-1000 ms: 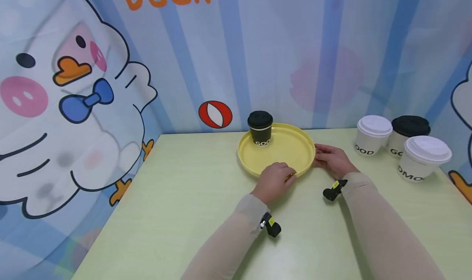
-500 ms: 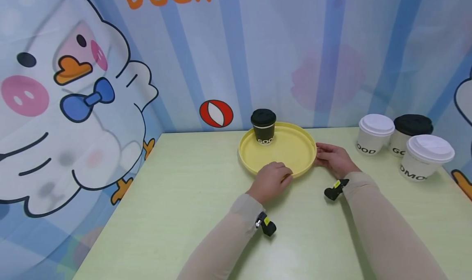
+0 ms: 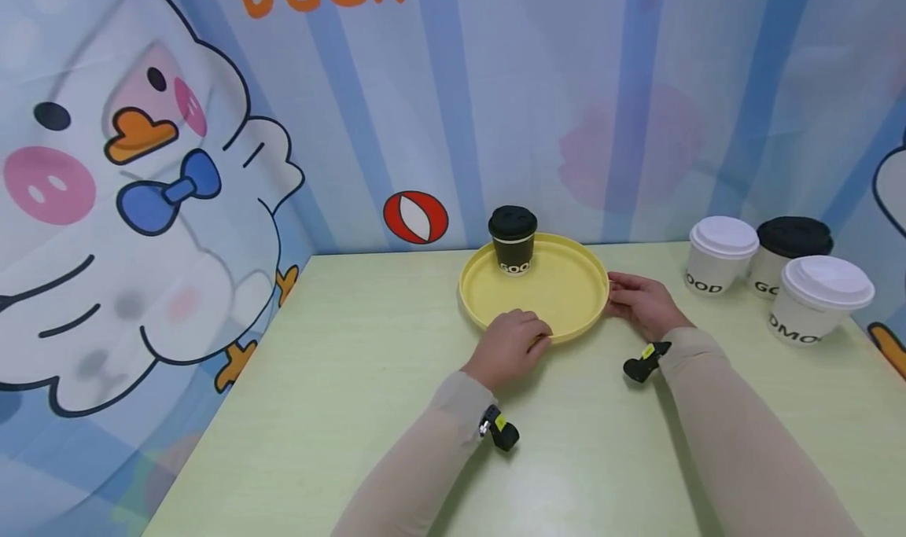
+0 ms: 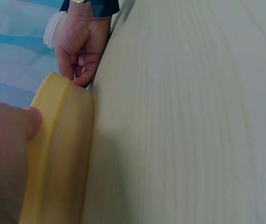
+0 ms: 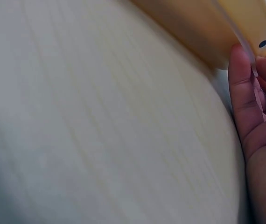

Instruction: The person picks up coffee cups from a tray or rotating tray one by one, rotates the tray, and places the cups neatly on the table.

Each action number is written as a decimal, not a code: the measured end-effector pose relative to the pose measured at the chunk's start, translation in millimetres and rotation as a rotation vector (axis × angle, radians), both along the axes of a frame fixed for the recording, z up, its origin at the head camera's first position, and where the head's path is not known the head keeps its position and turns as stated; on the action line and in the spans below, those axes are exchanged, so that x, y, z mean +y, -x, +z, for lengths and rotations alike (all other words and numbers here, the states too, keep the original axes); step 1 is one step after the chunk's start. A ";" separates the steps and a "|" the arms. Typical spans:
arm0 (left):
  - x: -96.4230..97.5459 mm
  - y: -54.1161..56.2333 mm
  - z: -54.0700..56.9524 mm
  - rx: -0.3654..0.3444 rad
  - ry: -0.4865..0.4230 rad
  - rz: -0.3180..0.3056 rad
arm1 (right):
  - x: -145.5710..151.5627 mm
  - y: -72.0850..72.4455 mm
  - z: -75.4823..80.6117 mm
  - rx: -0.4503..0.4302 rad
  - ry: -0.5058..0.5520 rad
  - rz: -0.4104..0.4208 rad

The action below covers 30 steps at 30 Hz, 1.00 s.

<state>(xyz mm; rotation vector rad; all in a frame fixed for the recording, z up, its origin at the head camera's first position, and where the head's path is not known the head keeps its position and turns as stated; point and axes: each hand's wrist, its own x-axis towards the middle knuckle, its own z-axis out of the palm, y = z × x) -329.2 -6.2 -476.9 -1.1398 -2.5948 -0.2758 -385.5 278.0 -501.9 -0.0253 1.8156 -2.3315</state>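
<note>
In the head view a round yellow tray (image 3: 566,285) lies near the table's back edge. Upon its far left part stands a black lidded paper cup (image 3: 513,242). My left hand (image 3: 506,348) grips the near rim; its thumb (image 4: 34,122) lies on the yellow rim in the left wrist view, the fingertips hidden. At the tray's right side, my right hand (image 3: 646,305) pinches the rim between thumb and fingers. A thin pale edge or strip shows between those fingers (image 5: 241,70) in the right wrist view; I cannot tell what it is.
To the right stand two white-lidded cups, one farther back (image 3: 720,246) and one nearer (image 3: 821,297), with a black-lidded cup (image 3: 793,246) partly behind them. A printed duck backdrop (image 3: 538,112) rises along the back and sides of the pale table (image 3: 318,380).
The black cup has shifted right along the far side of the tray while my left hand slid left at the near rim, so the tray has turned. My right hand has barely moved.
</note>
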 end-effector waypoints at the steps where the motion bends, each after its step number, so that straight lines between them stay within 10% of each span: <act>1: -1.4 0.1 0.1 -0.005 0.005 0.004 | 0.2 -0.1 -0.1 -0.001 0.002 -0.001; 30: -31.6 4.3 6.1 -0.104 0.044 0.031 | 0.3 0.0 1.1 -0.032 0.016 -0.004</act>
